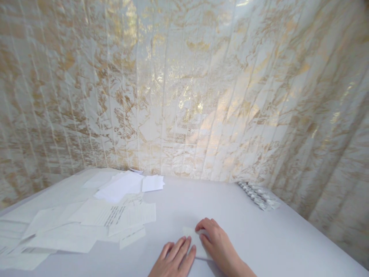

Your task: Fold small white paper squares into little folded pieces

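Observation:
A small white sheet of paper (201, 250) lies on the white table, partly covered by both hands. It looks folded, but I cannot be sure. My left hand (175, 257) rests flat on its left part, fingers stretched forward. Over the right part is my right hand (218, 243), its fingers bent and the fingertips near the paper's far edge. A gap shows between its thumb and forefinger, so it is open. Any contact beneath the right palm is hidden.
Printed sheets (115, 215) are spread over the table's left side. Behind them lie blank white papers (121, 186) and a smaller white stack (152, 183). Several silvery packets (258, 195) sit at the back right. A gold-patterned curtain (184, 88) hangs behind the table (276, 238).

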`<state>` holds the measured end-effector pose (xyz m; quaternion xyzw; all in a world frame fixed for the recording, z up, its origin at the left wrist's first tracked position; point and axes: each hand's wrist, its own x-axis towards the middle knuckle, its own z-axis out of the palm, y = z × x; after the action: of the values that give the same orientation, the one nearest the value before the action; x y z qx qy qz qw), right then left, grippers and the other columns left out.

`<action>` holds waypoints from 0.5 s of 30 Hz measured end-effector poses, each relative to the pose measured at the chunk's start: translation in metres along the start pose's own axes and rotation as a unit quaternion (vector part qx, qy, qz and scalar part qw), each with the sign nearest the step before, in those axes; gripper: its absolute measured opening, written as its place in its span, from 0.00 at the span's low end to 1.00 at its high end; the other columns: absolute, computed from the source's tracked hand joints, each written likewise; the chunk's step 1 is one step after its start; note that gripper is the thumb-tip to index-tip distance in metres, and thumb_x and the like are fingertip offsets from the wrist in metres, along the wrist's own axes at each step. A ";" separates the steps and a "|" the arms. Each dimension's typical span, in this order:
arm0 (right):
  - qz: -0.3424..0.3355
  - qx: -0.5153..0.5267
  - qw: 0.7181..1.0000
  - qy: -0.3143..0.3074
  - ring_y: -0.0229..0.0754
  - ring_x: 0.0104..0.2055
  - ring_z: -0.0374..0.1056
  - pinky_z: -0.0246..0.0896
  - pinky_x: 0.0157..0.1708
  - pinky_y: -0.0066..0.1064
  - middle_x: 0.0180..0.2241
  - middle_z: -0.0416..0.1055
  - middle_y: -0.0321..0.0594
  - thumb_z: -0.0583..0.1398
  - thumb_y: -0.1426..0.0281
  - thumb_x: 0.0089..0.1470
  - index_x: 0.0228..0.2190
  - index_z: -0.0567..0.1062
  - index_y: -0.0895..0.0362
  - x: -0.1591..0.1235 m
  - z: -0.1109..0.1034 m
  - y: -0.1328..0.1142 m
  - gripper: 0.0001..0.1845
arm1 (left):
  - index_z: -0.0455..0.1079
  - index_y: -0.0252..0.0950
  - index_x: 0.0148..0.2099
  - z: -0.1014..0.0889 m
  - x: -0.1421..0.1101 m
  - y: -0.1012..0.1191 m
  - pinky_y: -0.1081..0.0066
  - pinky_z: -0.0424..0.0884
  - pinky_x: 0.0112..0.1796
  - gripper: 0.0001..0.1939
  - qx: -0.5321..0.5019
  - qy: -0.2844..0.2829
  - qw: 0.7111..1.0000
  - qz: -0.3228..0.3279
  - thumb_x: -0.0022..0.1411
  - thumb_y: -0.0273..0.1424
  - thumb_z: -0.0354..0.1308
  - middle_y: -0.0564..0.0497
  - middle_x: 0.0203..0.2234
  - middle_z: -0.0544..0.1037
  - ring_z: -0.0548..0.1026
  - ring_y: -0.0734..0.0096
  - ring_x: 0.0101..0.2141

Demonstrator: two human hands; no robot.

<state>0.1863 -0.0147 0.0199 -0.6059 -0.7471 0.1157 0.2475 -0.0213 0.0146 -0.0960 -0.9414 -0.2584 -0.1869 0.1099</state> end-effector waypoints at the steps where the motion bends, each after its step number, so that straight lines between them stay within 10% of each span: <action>1: -0.003 0.002 1.000 -0.001 0.48 0.44 0.70 0.61 0.48 0.35 0.37 0.77 0.41 0.52 0.83 0.48 0.35 0.75 0.55 0.000 0.000 0.000 0.17 | 0.58 0.39 0.69 -0.001 -0.001 0.000 0.62 0.66 0.53 0.26 -0.004 0.005 1.000 -0.002 0.71 0.37 0.50 0.40 0.63 0.68 0.70 0.51 0.60; 15: -0.003 0.010 1.000 -0.006 0.48 0.45 0.70 0.59 0.51 0.37 0.38 0.76 0.43 0.53 0.83 0.48 0.36 0.76 0.56 0.001 0.001 0.002 0.18 | 0.66 0.40 0.62 -0.037 0.006 0.004 0.64 0.68 0.47 0.20 0.053 0.039 0.997 0.036 0.71 0.35 0.53 0.39 0.58 0.74 0.75 0.53 0.54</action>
<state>0.1870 -0.0130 0.0185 -0.6008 -0.7489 0.1262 0.2496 -0.0254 0.0025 -0.0609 -0.9349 -0.2291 -0.2057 0.1764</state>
